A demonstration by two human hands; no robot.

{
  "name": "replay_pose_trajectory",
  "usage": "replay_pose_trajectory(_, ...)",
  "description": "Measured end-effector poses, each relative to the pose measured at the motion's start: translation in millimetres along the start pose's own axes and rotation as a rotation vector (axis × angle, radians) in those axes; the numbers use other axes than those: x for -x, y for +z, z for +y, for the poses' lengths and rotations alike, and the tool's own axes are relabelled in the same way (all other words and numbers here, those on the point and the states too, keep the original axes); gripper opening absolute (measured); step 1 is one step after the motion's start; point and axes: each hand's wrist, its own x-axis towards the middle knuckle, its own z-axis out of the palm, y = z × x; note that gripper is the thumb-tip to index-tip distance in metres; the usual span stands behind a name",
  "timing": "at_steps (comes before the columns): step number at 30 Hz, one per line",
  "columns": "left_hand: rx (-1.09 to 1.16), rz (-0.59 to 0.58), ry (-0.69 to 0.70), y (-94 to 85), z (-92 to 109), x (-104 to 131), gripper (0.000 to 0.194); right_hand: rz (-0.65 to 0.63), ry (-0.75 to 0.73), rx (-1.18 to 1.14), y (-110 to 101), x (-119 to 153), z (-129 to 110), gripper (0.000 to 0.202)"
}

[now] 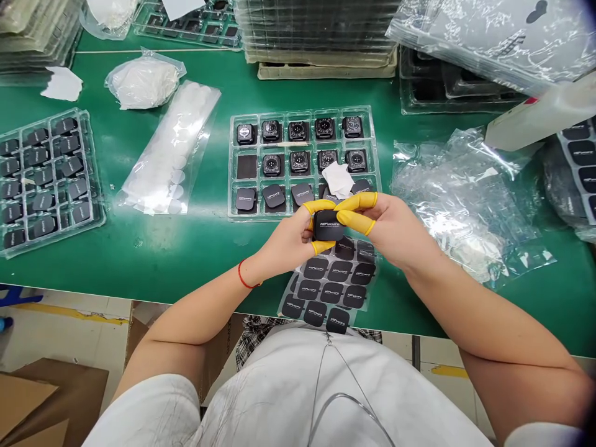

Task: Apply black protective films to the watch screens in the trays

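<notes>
- Left hand (pixel 294 234) holds a black square piece (pixel 328 227) with light lettering, gripping its left side, with yellow finger covers (pixel 322 248) on the digits and a red cord (pixel 243 273) around the wrist.
- Right hand (pixel 393 225) has thumb and forefinger drawn narrowly together at the piece's far right corner, touching it; it is hard to tell whether they pinch the piece itself or something thin on it.
- The piece is raised over the near edge of the middle tray (pixel 234 149), on the green table (pixel 153 261).
- In that tray, watch-like units lie in the two far rows and lettered black pieces in the near row; a white scrap (pixel 338 179) lies over some on the right.
- Sheets of black lettered squares (pixel 342 270) lie just nearer than the hands, at the table edge.
- To the left are a clear sleeve of whitish discs (pixel 167 149) and another filled tray (pixel 95 186).
- To the right, crumpled clear bags (pixel 465 205) lie near a tilted pale bottle (pixel 540 115).
- Stacked trays (pixel 316 31) stand at the far side.
</notes>
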Motion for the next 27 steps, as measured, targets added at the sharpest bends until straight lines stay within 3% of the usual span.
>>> replay_pose_trajectory(20,-0.027,-0.007,-0.004,-0.4,2.1,0.8,0.053,0.001,-0.021,0.109,1.8,3.6,1.2,0.017)
replay_pose_trajectory(22,-0.017,-0.006,-0.016,-0.4,1.4,0.4,0.053,0.033,-0.096,0.231,2.6,4.9,1.5,0.015)
replay_pose_trajectory(25,-0.004,0.003,-0.017,-0.8,-0.2,0.2,0.053,0.177,-0.321,0.548,6.4,6.8,3.5,0.018)
replay_pose_trajectory(27,-0.004,-0.016,0.005,-0.8,-0.9,0.5,0.052,0.194,-0.416,0.683,10.1,7.8,6.0,0.036)
